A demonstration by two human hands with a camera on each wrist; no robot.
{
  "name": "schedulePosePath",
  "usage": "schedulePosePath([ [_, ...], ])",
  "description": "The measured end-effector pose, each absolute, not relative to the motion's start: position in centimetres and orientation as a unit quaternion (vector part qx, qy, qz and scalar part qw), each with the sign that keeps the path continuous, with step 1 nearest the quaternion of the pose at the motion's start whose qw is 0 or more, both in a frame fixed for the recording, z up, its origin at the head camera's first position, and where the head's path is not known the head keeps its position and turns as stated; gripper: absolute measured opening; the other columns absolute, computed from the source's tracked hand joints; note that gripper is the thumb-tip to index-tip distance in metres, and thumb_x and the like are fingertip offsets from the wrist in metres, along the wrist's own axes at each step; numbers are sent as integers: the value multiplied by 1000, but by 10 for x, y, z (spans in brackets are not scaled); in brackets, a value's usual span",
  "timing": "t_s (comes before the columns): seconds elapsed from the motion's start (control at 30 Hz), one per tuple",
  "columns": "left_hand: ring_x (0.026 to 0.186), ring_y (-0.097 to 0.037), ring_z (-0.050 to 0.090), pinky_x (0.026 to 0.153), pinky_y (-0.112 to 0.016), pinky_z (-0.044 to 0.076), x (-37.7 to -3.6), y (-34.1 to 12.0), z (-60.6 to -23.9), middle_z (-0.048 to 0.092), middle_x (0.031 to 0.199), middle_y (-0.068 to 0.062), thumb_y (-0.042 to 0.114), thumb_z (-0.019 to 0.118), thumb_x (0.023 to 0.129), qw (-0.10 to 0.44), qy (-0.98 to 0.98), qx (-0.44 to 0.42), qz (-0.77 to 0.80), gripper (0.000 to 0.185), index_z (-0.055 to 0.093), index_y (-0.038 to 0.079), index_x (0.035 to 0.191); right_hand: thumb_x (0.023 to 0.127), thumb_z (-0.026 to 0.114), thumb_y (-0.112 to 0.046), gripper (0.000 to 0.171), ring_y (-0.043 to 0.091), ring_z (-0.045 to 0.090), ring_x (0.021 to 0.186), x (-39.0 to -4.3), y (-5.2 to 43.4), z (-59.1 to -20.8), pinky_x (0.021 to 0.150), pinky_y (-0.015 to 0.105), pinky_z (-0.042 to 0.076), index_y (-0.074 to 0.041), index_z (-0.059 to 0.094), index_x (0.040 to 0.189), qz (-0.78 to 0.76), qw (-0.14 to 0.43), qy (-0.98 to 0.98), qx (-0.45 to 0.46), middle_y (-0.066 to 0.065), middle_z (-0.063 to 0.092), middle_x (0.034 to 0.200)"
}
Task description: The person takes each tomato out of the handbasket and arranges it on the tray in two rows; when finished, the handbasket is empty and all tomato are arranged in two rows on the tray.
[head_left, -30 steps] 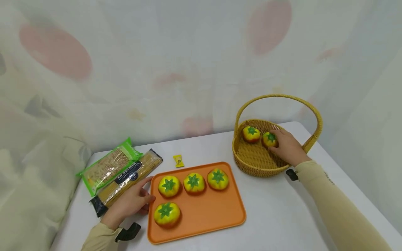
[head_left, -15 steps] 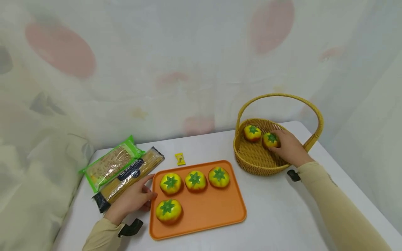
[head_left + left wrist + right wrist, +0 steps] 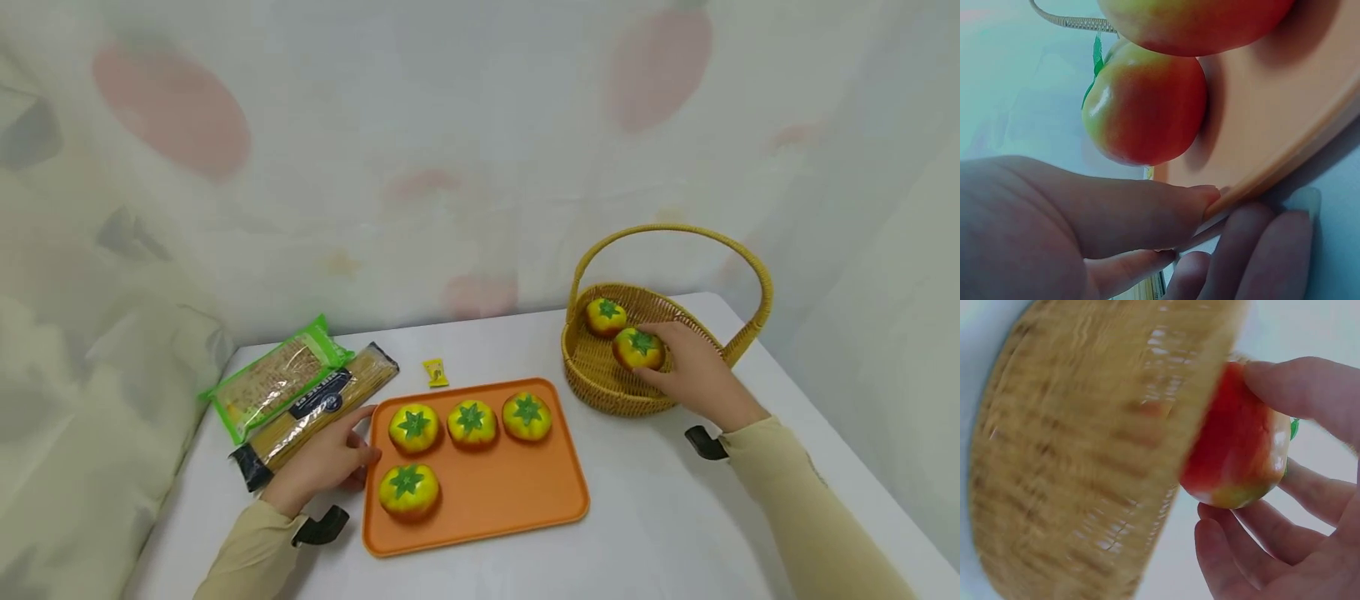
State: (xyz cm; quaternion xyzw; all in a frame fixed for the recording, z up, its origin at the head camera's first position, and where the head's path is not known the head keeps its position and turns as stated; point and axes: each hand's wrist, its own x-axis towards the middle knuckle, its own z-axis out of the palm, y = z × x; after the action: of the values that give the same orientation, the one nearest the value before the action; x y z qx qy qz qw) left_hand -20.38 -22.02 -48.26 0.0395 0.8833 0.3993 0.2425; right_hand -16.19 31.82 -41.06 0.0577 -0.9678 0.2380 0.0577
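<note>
The yellow-red fruit (image 3: pixel 638 348) is within the outline of the wicker basket (image 3: pixel 611 401), leaf side up, pinched between thumb and fingers of the right hand (image 3: pixel 701 375), which lies to its right. A firm, even pinch — well clear of the basket's rim — should suit its rounded sides. The left hand (image 3: pixel 324 463) grips the orange tray (image 3: pixel 517 492) by its left edge.

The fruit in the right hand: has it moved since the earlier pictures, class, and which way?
Yes: against the basket in the head view, the fruit has shifted left and lower in the picture.
</note>
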Motion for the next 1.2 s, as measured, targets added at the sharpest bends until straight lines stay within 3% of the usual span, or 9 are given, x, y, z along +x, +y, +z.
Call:
schedulePosePath([
  [0.43,76,-24,68,66,-36,63,-204,-217,-477,63,104,-14,18,74,101,248,884,33,395,73,40,18,166,93,87,-21,66,31,63,127,-138,250,-407,108,57,56,-10,58,150,264,108,-947,150,12,62,143],
  [0.7,76,-25,69,67,-36,64,-203,-217,-477,64,105,-14,17,74,101,250,883,27,397,74,41,19,166,91,89,-24,67,15,65,120,-128,199,-415,104,44,61,-14,58,150,281,84,-933,210,0,62,139],
  [0.93,76,-24,69,66,-36,64,-203,-217,-475,65,104,-15,17,74,100,249,882,36,399,74,40,17,166,91,89,-29,69,12,62,126,-118,159,-425,110,44,58,-23,57,152,294,28,-928,226,-6,58,144],
  [1.2,76,-23,70,66,-37,64,-203,-217,-475,65,103,-14,17,75,100,248,882,36,398,75,40,16,167,93,87,-26,68,12,60,123,-110,136,-438,107,40,59,-22,57,154,306,-22,-915,261,-3,56,142],
])
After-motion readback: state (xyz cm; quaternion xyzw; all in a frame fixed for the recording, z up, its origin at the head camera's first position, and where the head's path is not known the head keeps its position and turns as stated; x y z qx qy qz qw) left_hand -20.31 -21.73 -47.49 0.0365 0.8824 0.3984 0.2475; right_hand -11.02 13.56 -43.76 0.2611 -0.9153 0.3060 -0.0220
